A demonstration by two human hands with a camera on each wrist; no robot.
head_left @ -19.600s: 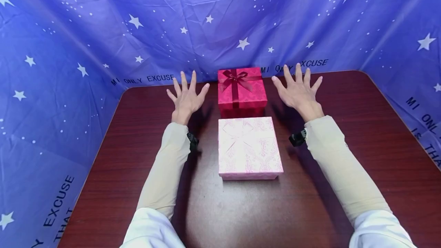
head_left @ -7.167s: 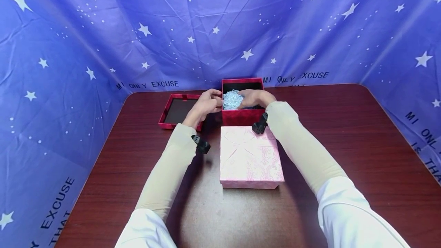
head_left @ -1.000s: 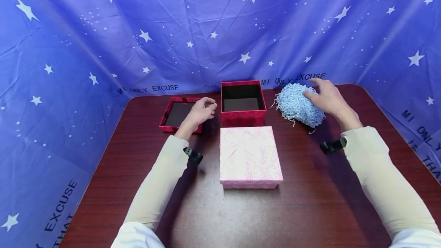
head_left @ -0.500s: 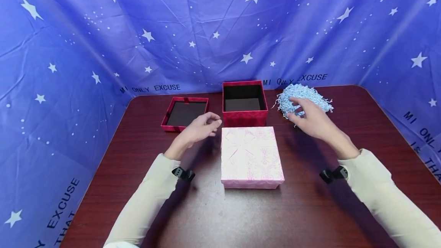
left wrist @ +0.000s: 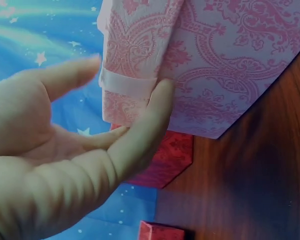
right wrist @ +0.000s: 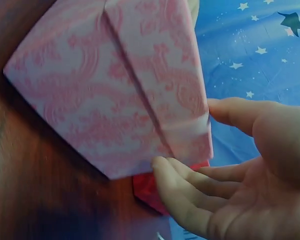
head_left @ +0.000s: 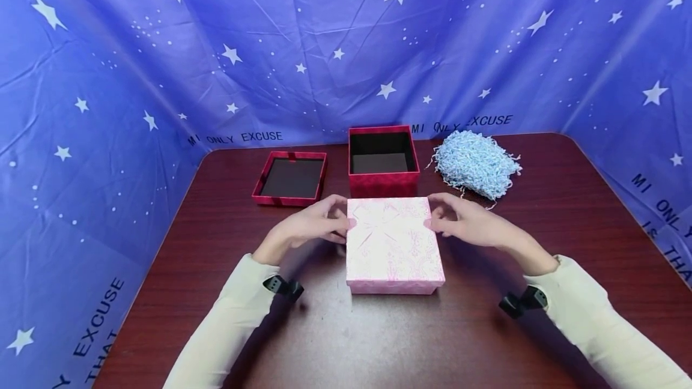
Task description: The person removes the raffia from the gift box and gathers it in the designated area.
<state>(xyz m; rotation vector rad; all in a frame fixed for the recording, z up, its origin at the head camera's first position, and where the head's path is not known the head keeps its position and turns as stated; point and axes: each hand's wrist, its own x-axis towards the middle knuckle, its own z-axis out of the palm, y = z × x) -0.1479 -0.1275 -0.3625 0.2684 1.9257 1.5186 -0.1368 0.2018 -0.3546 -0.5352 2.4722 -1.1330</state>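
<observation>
A pink patterned gift box (head_left: 393, 290), its lid (head_left: 397, 245) seated on top, stands on the table in front of me. At the lid's left side my left hand (head_left: 310, 224) has its thumb at the top edge and a fingertip at the lower edge of the lid rim, beside a pale ribbon (left wrist: 127, 84). My right hand (head_left: 478, 222) holds the opposite side likewise, thumb at the upper edge, fingertips by the rim's bottom. The right wrist view shows the right fingers (right wrist: 177, 192) slightly bent against the rim.
Behind the pink box stands a red box (head_left: 384, 182), uncovered, with a black inside. Its red lid (head_left: 289, 202) lies upturned to the left. Blue shredded paper (head_left: 476, 164) is heaped at the right. A starry blue cloth (head_left: 303, 41) hangs along the back and sides.
Earlier, the red box lost its lid and the shredded paper came out to the right. In the last second both hands moved nearer and inward, from paper and red lid to the pink lid's sides.
</observation>
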